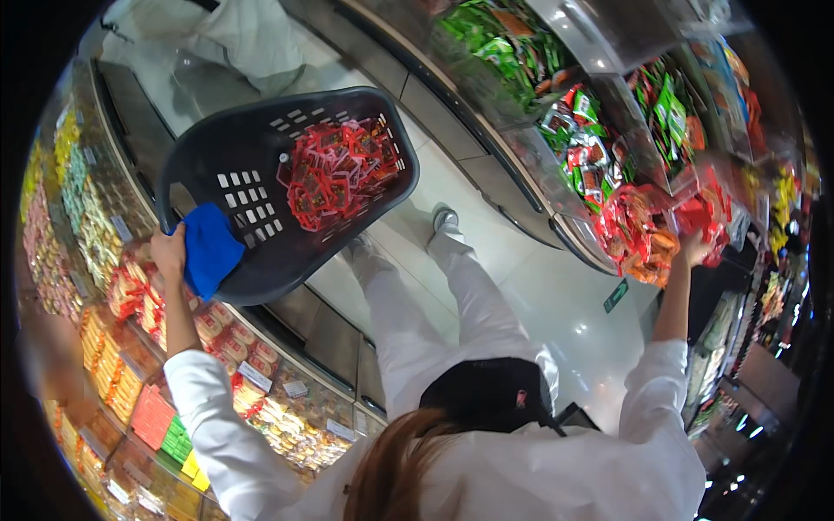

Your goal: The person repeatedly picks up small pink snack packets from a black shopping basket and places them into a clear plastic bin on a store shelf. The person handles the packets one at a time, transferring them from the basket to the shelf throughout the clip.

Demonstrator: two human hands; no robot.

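My left hand grips the rim of a dark plastic shopping basket, beside its handle opening. A blue cloth hangs over the same rim, against my fingers. Inside the basket, many small red packets lie heaped at the far end. At the right, my right hand is on red plastic-wrapped packets at the edge of a display bin; how its fingers close is partly blurred. Next to it are more red packets and orange ones.
Clear bins of green packets and mixed red and silver packets line the right counter. Along the left runs a counter with wrapped sweets and snack trays. A large pale plastic bag stands beyond the basket. Tiled floor lies between the counters.
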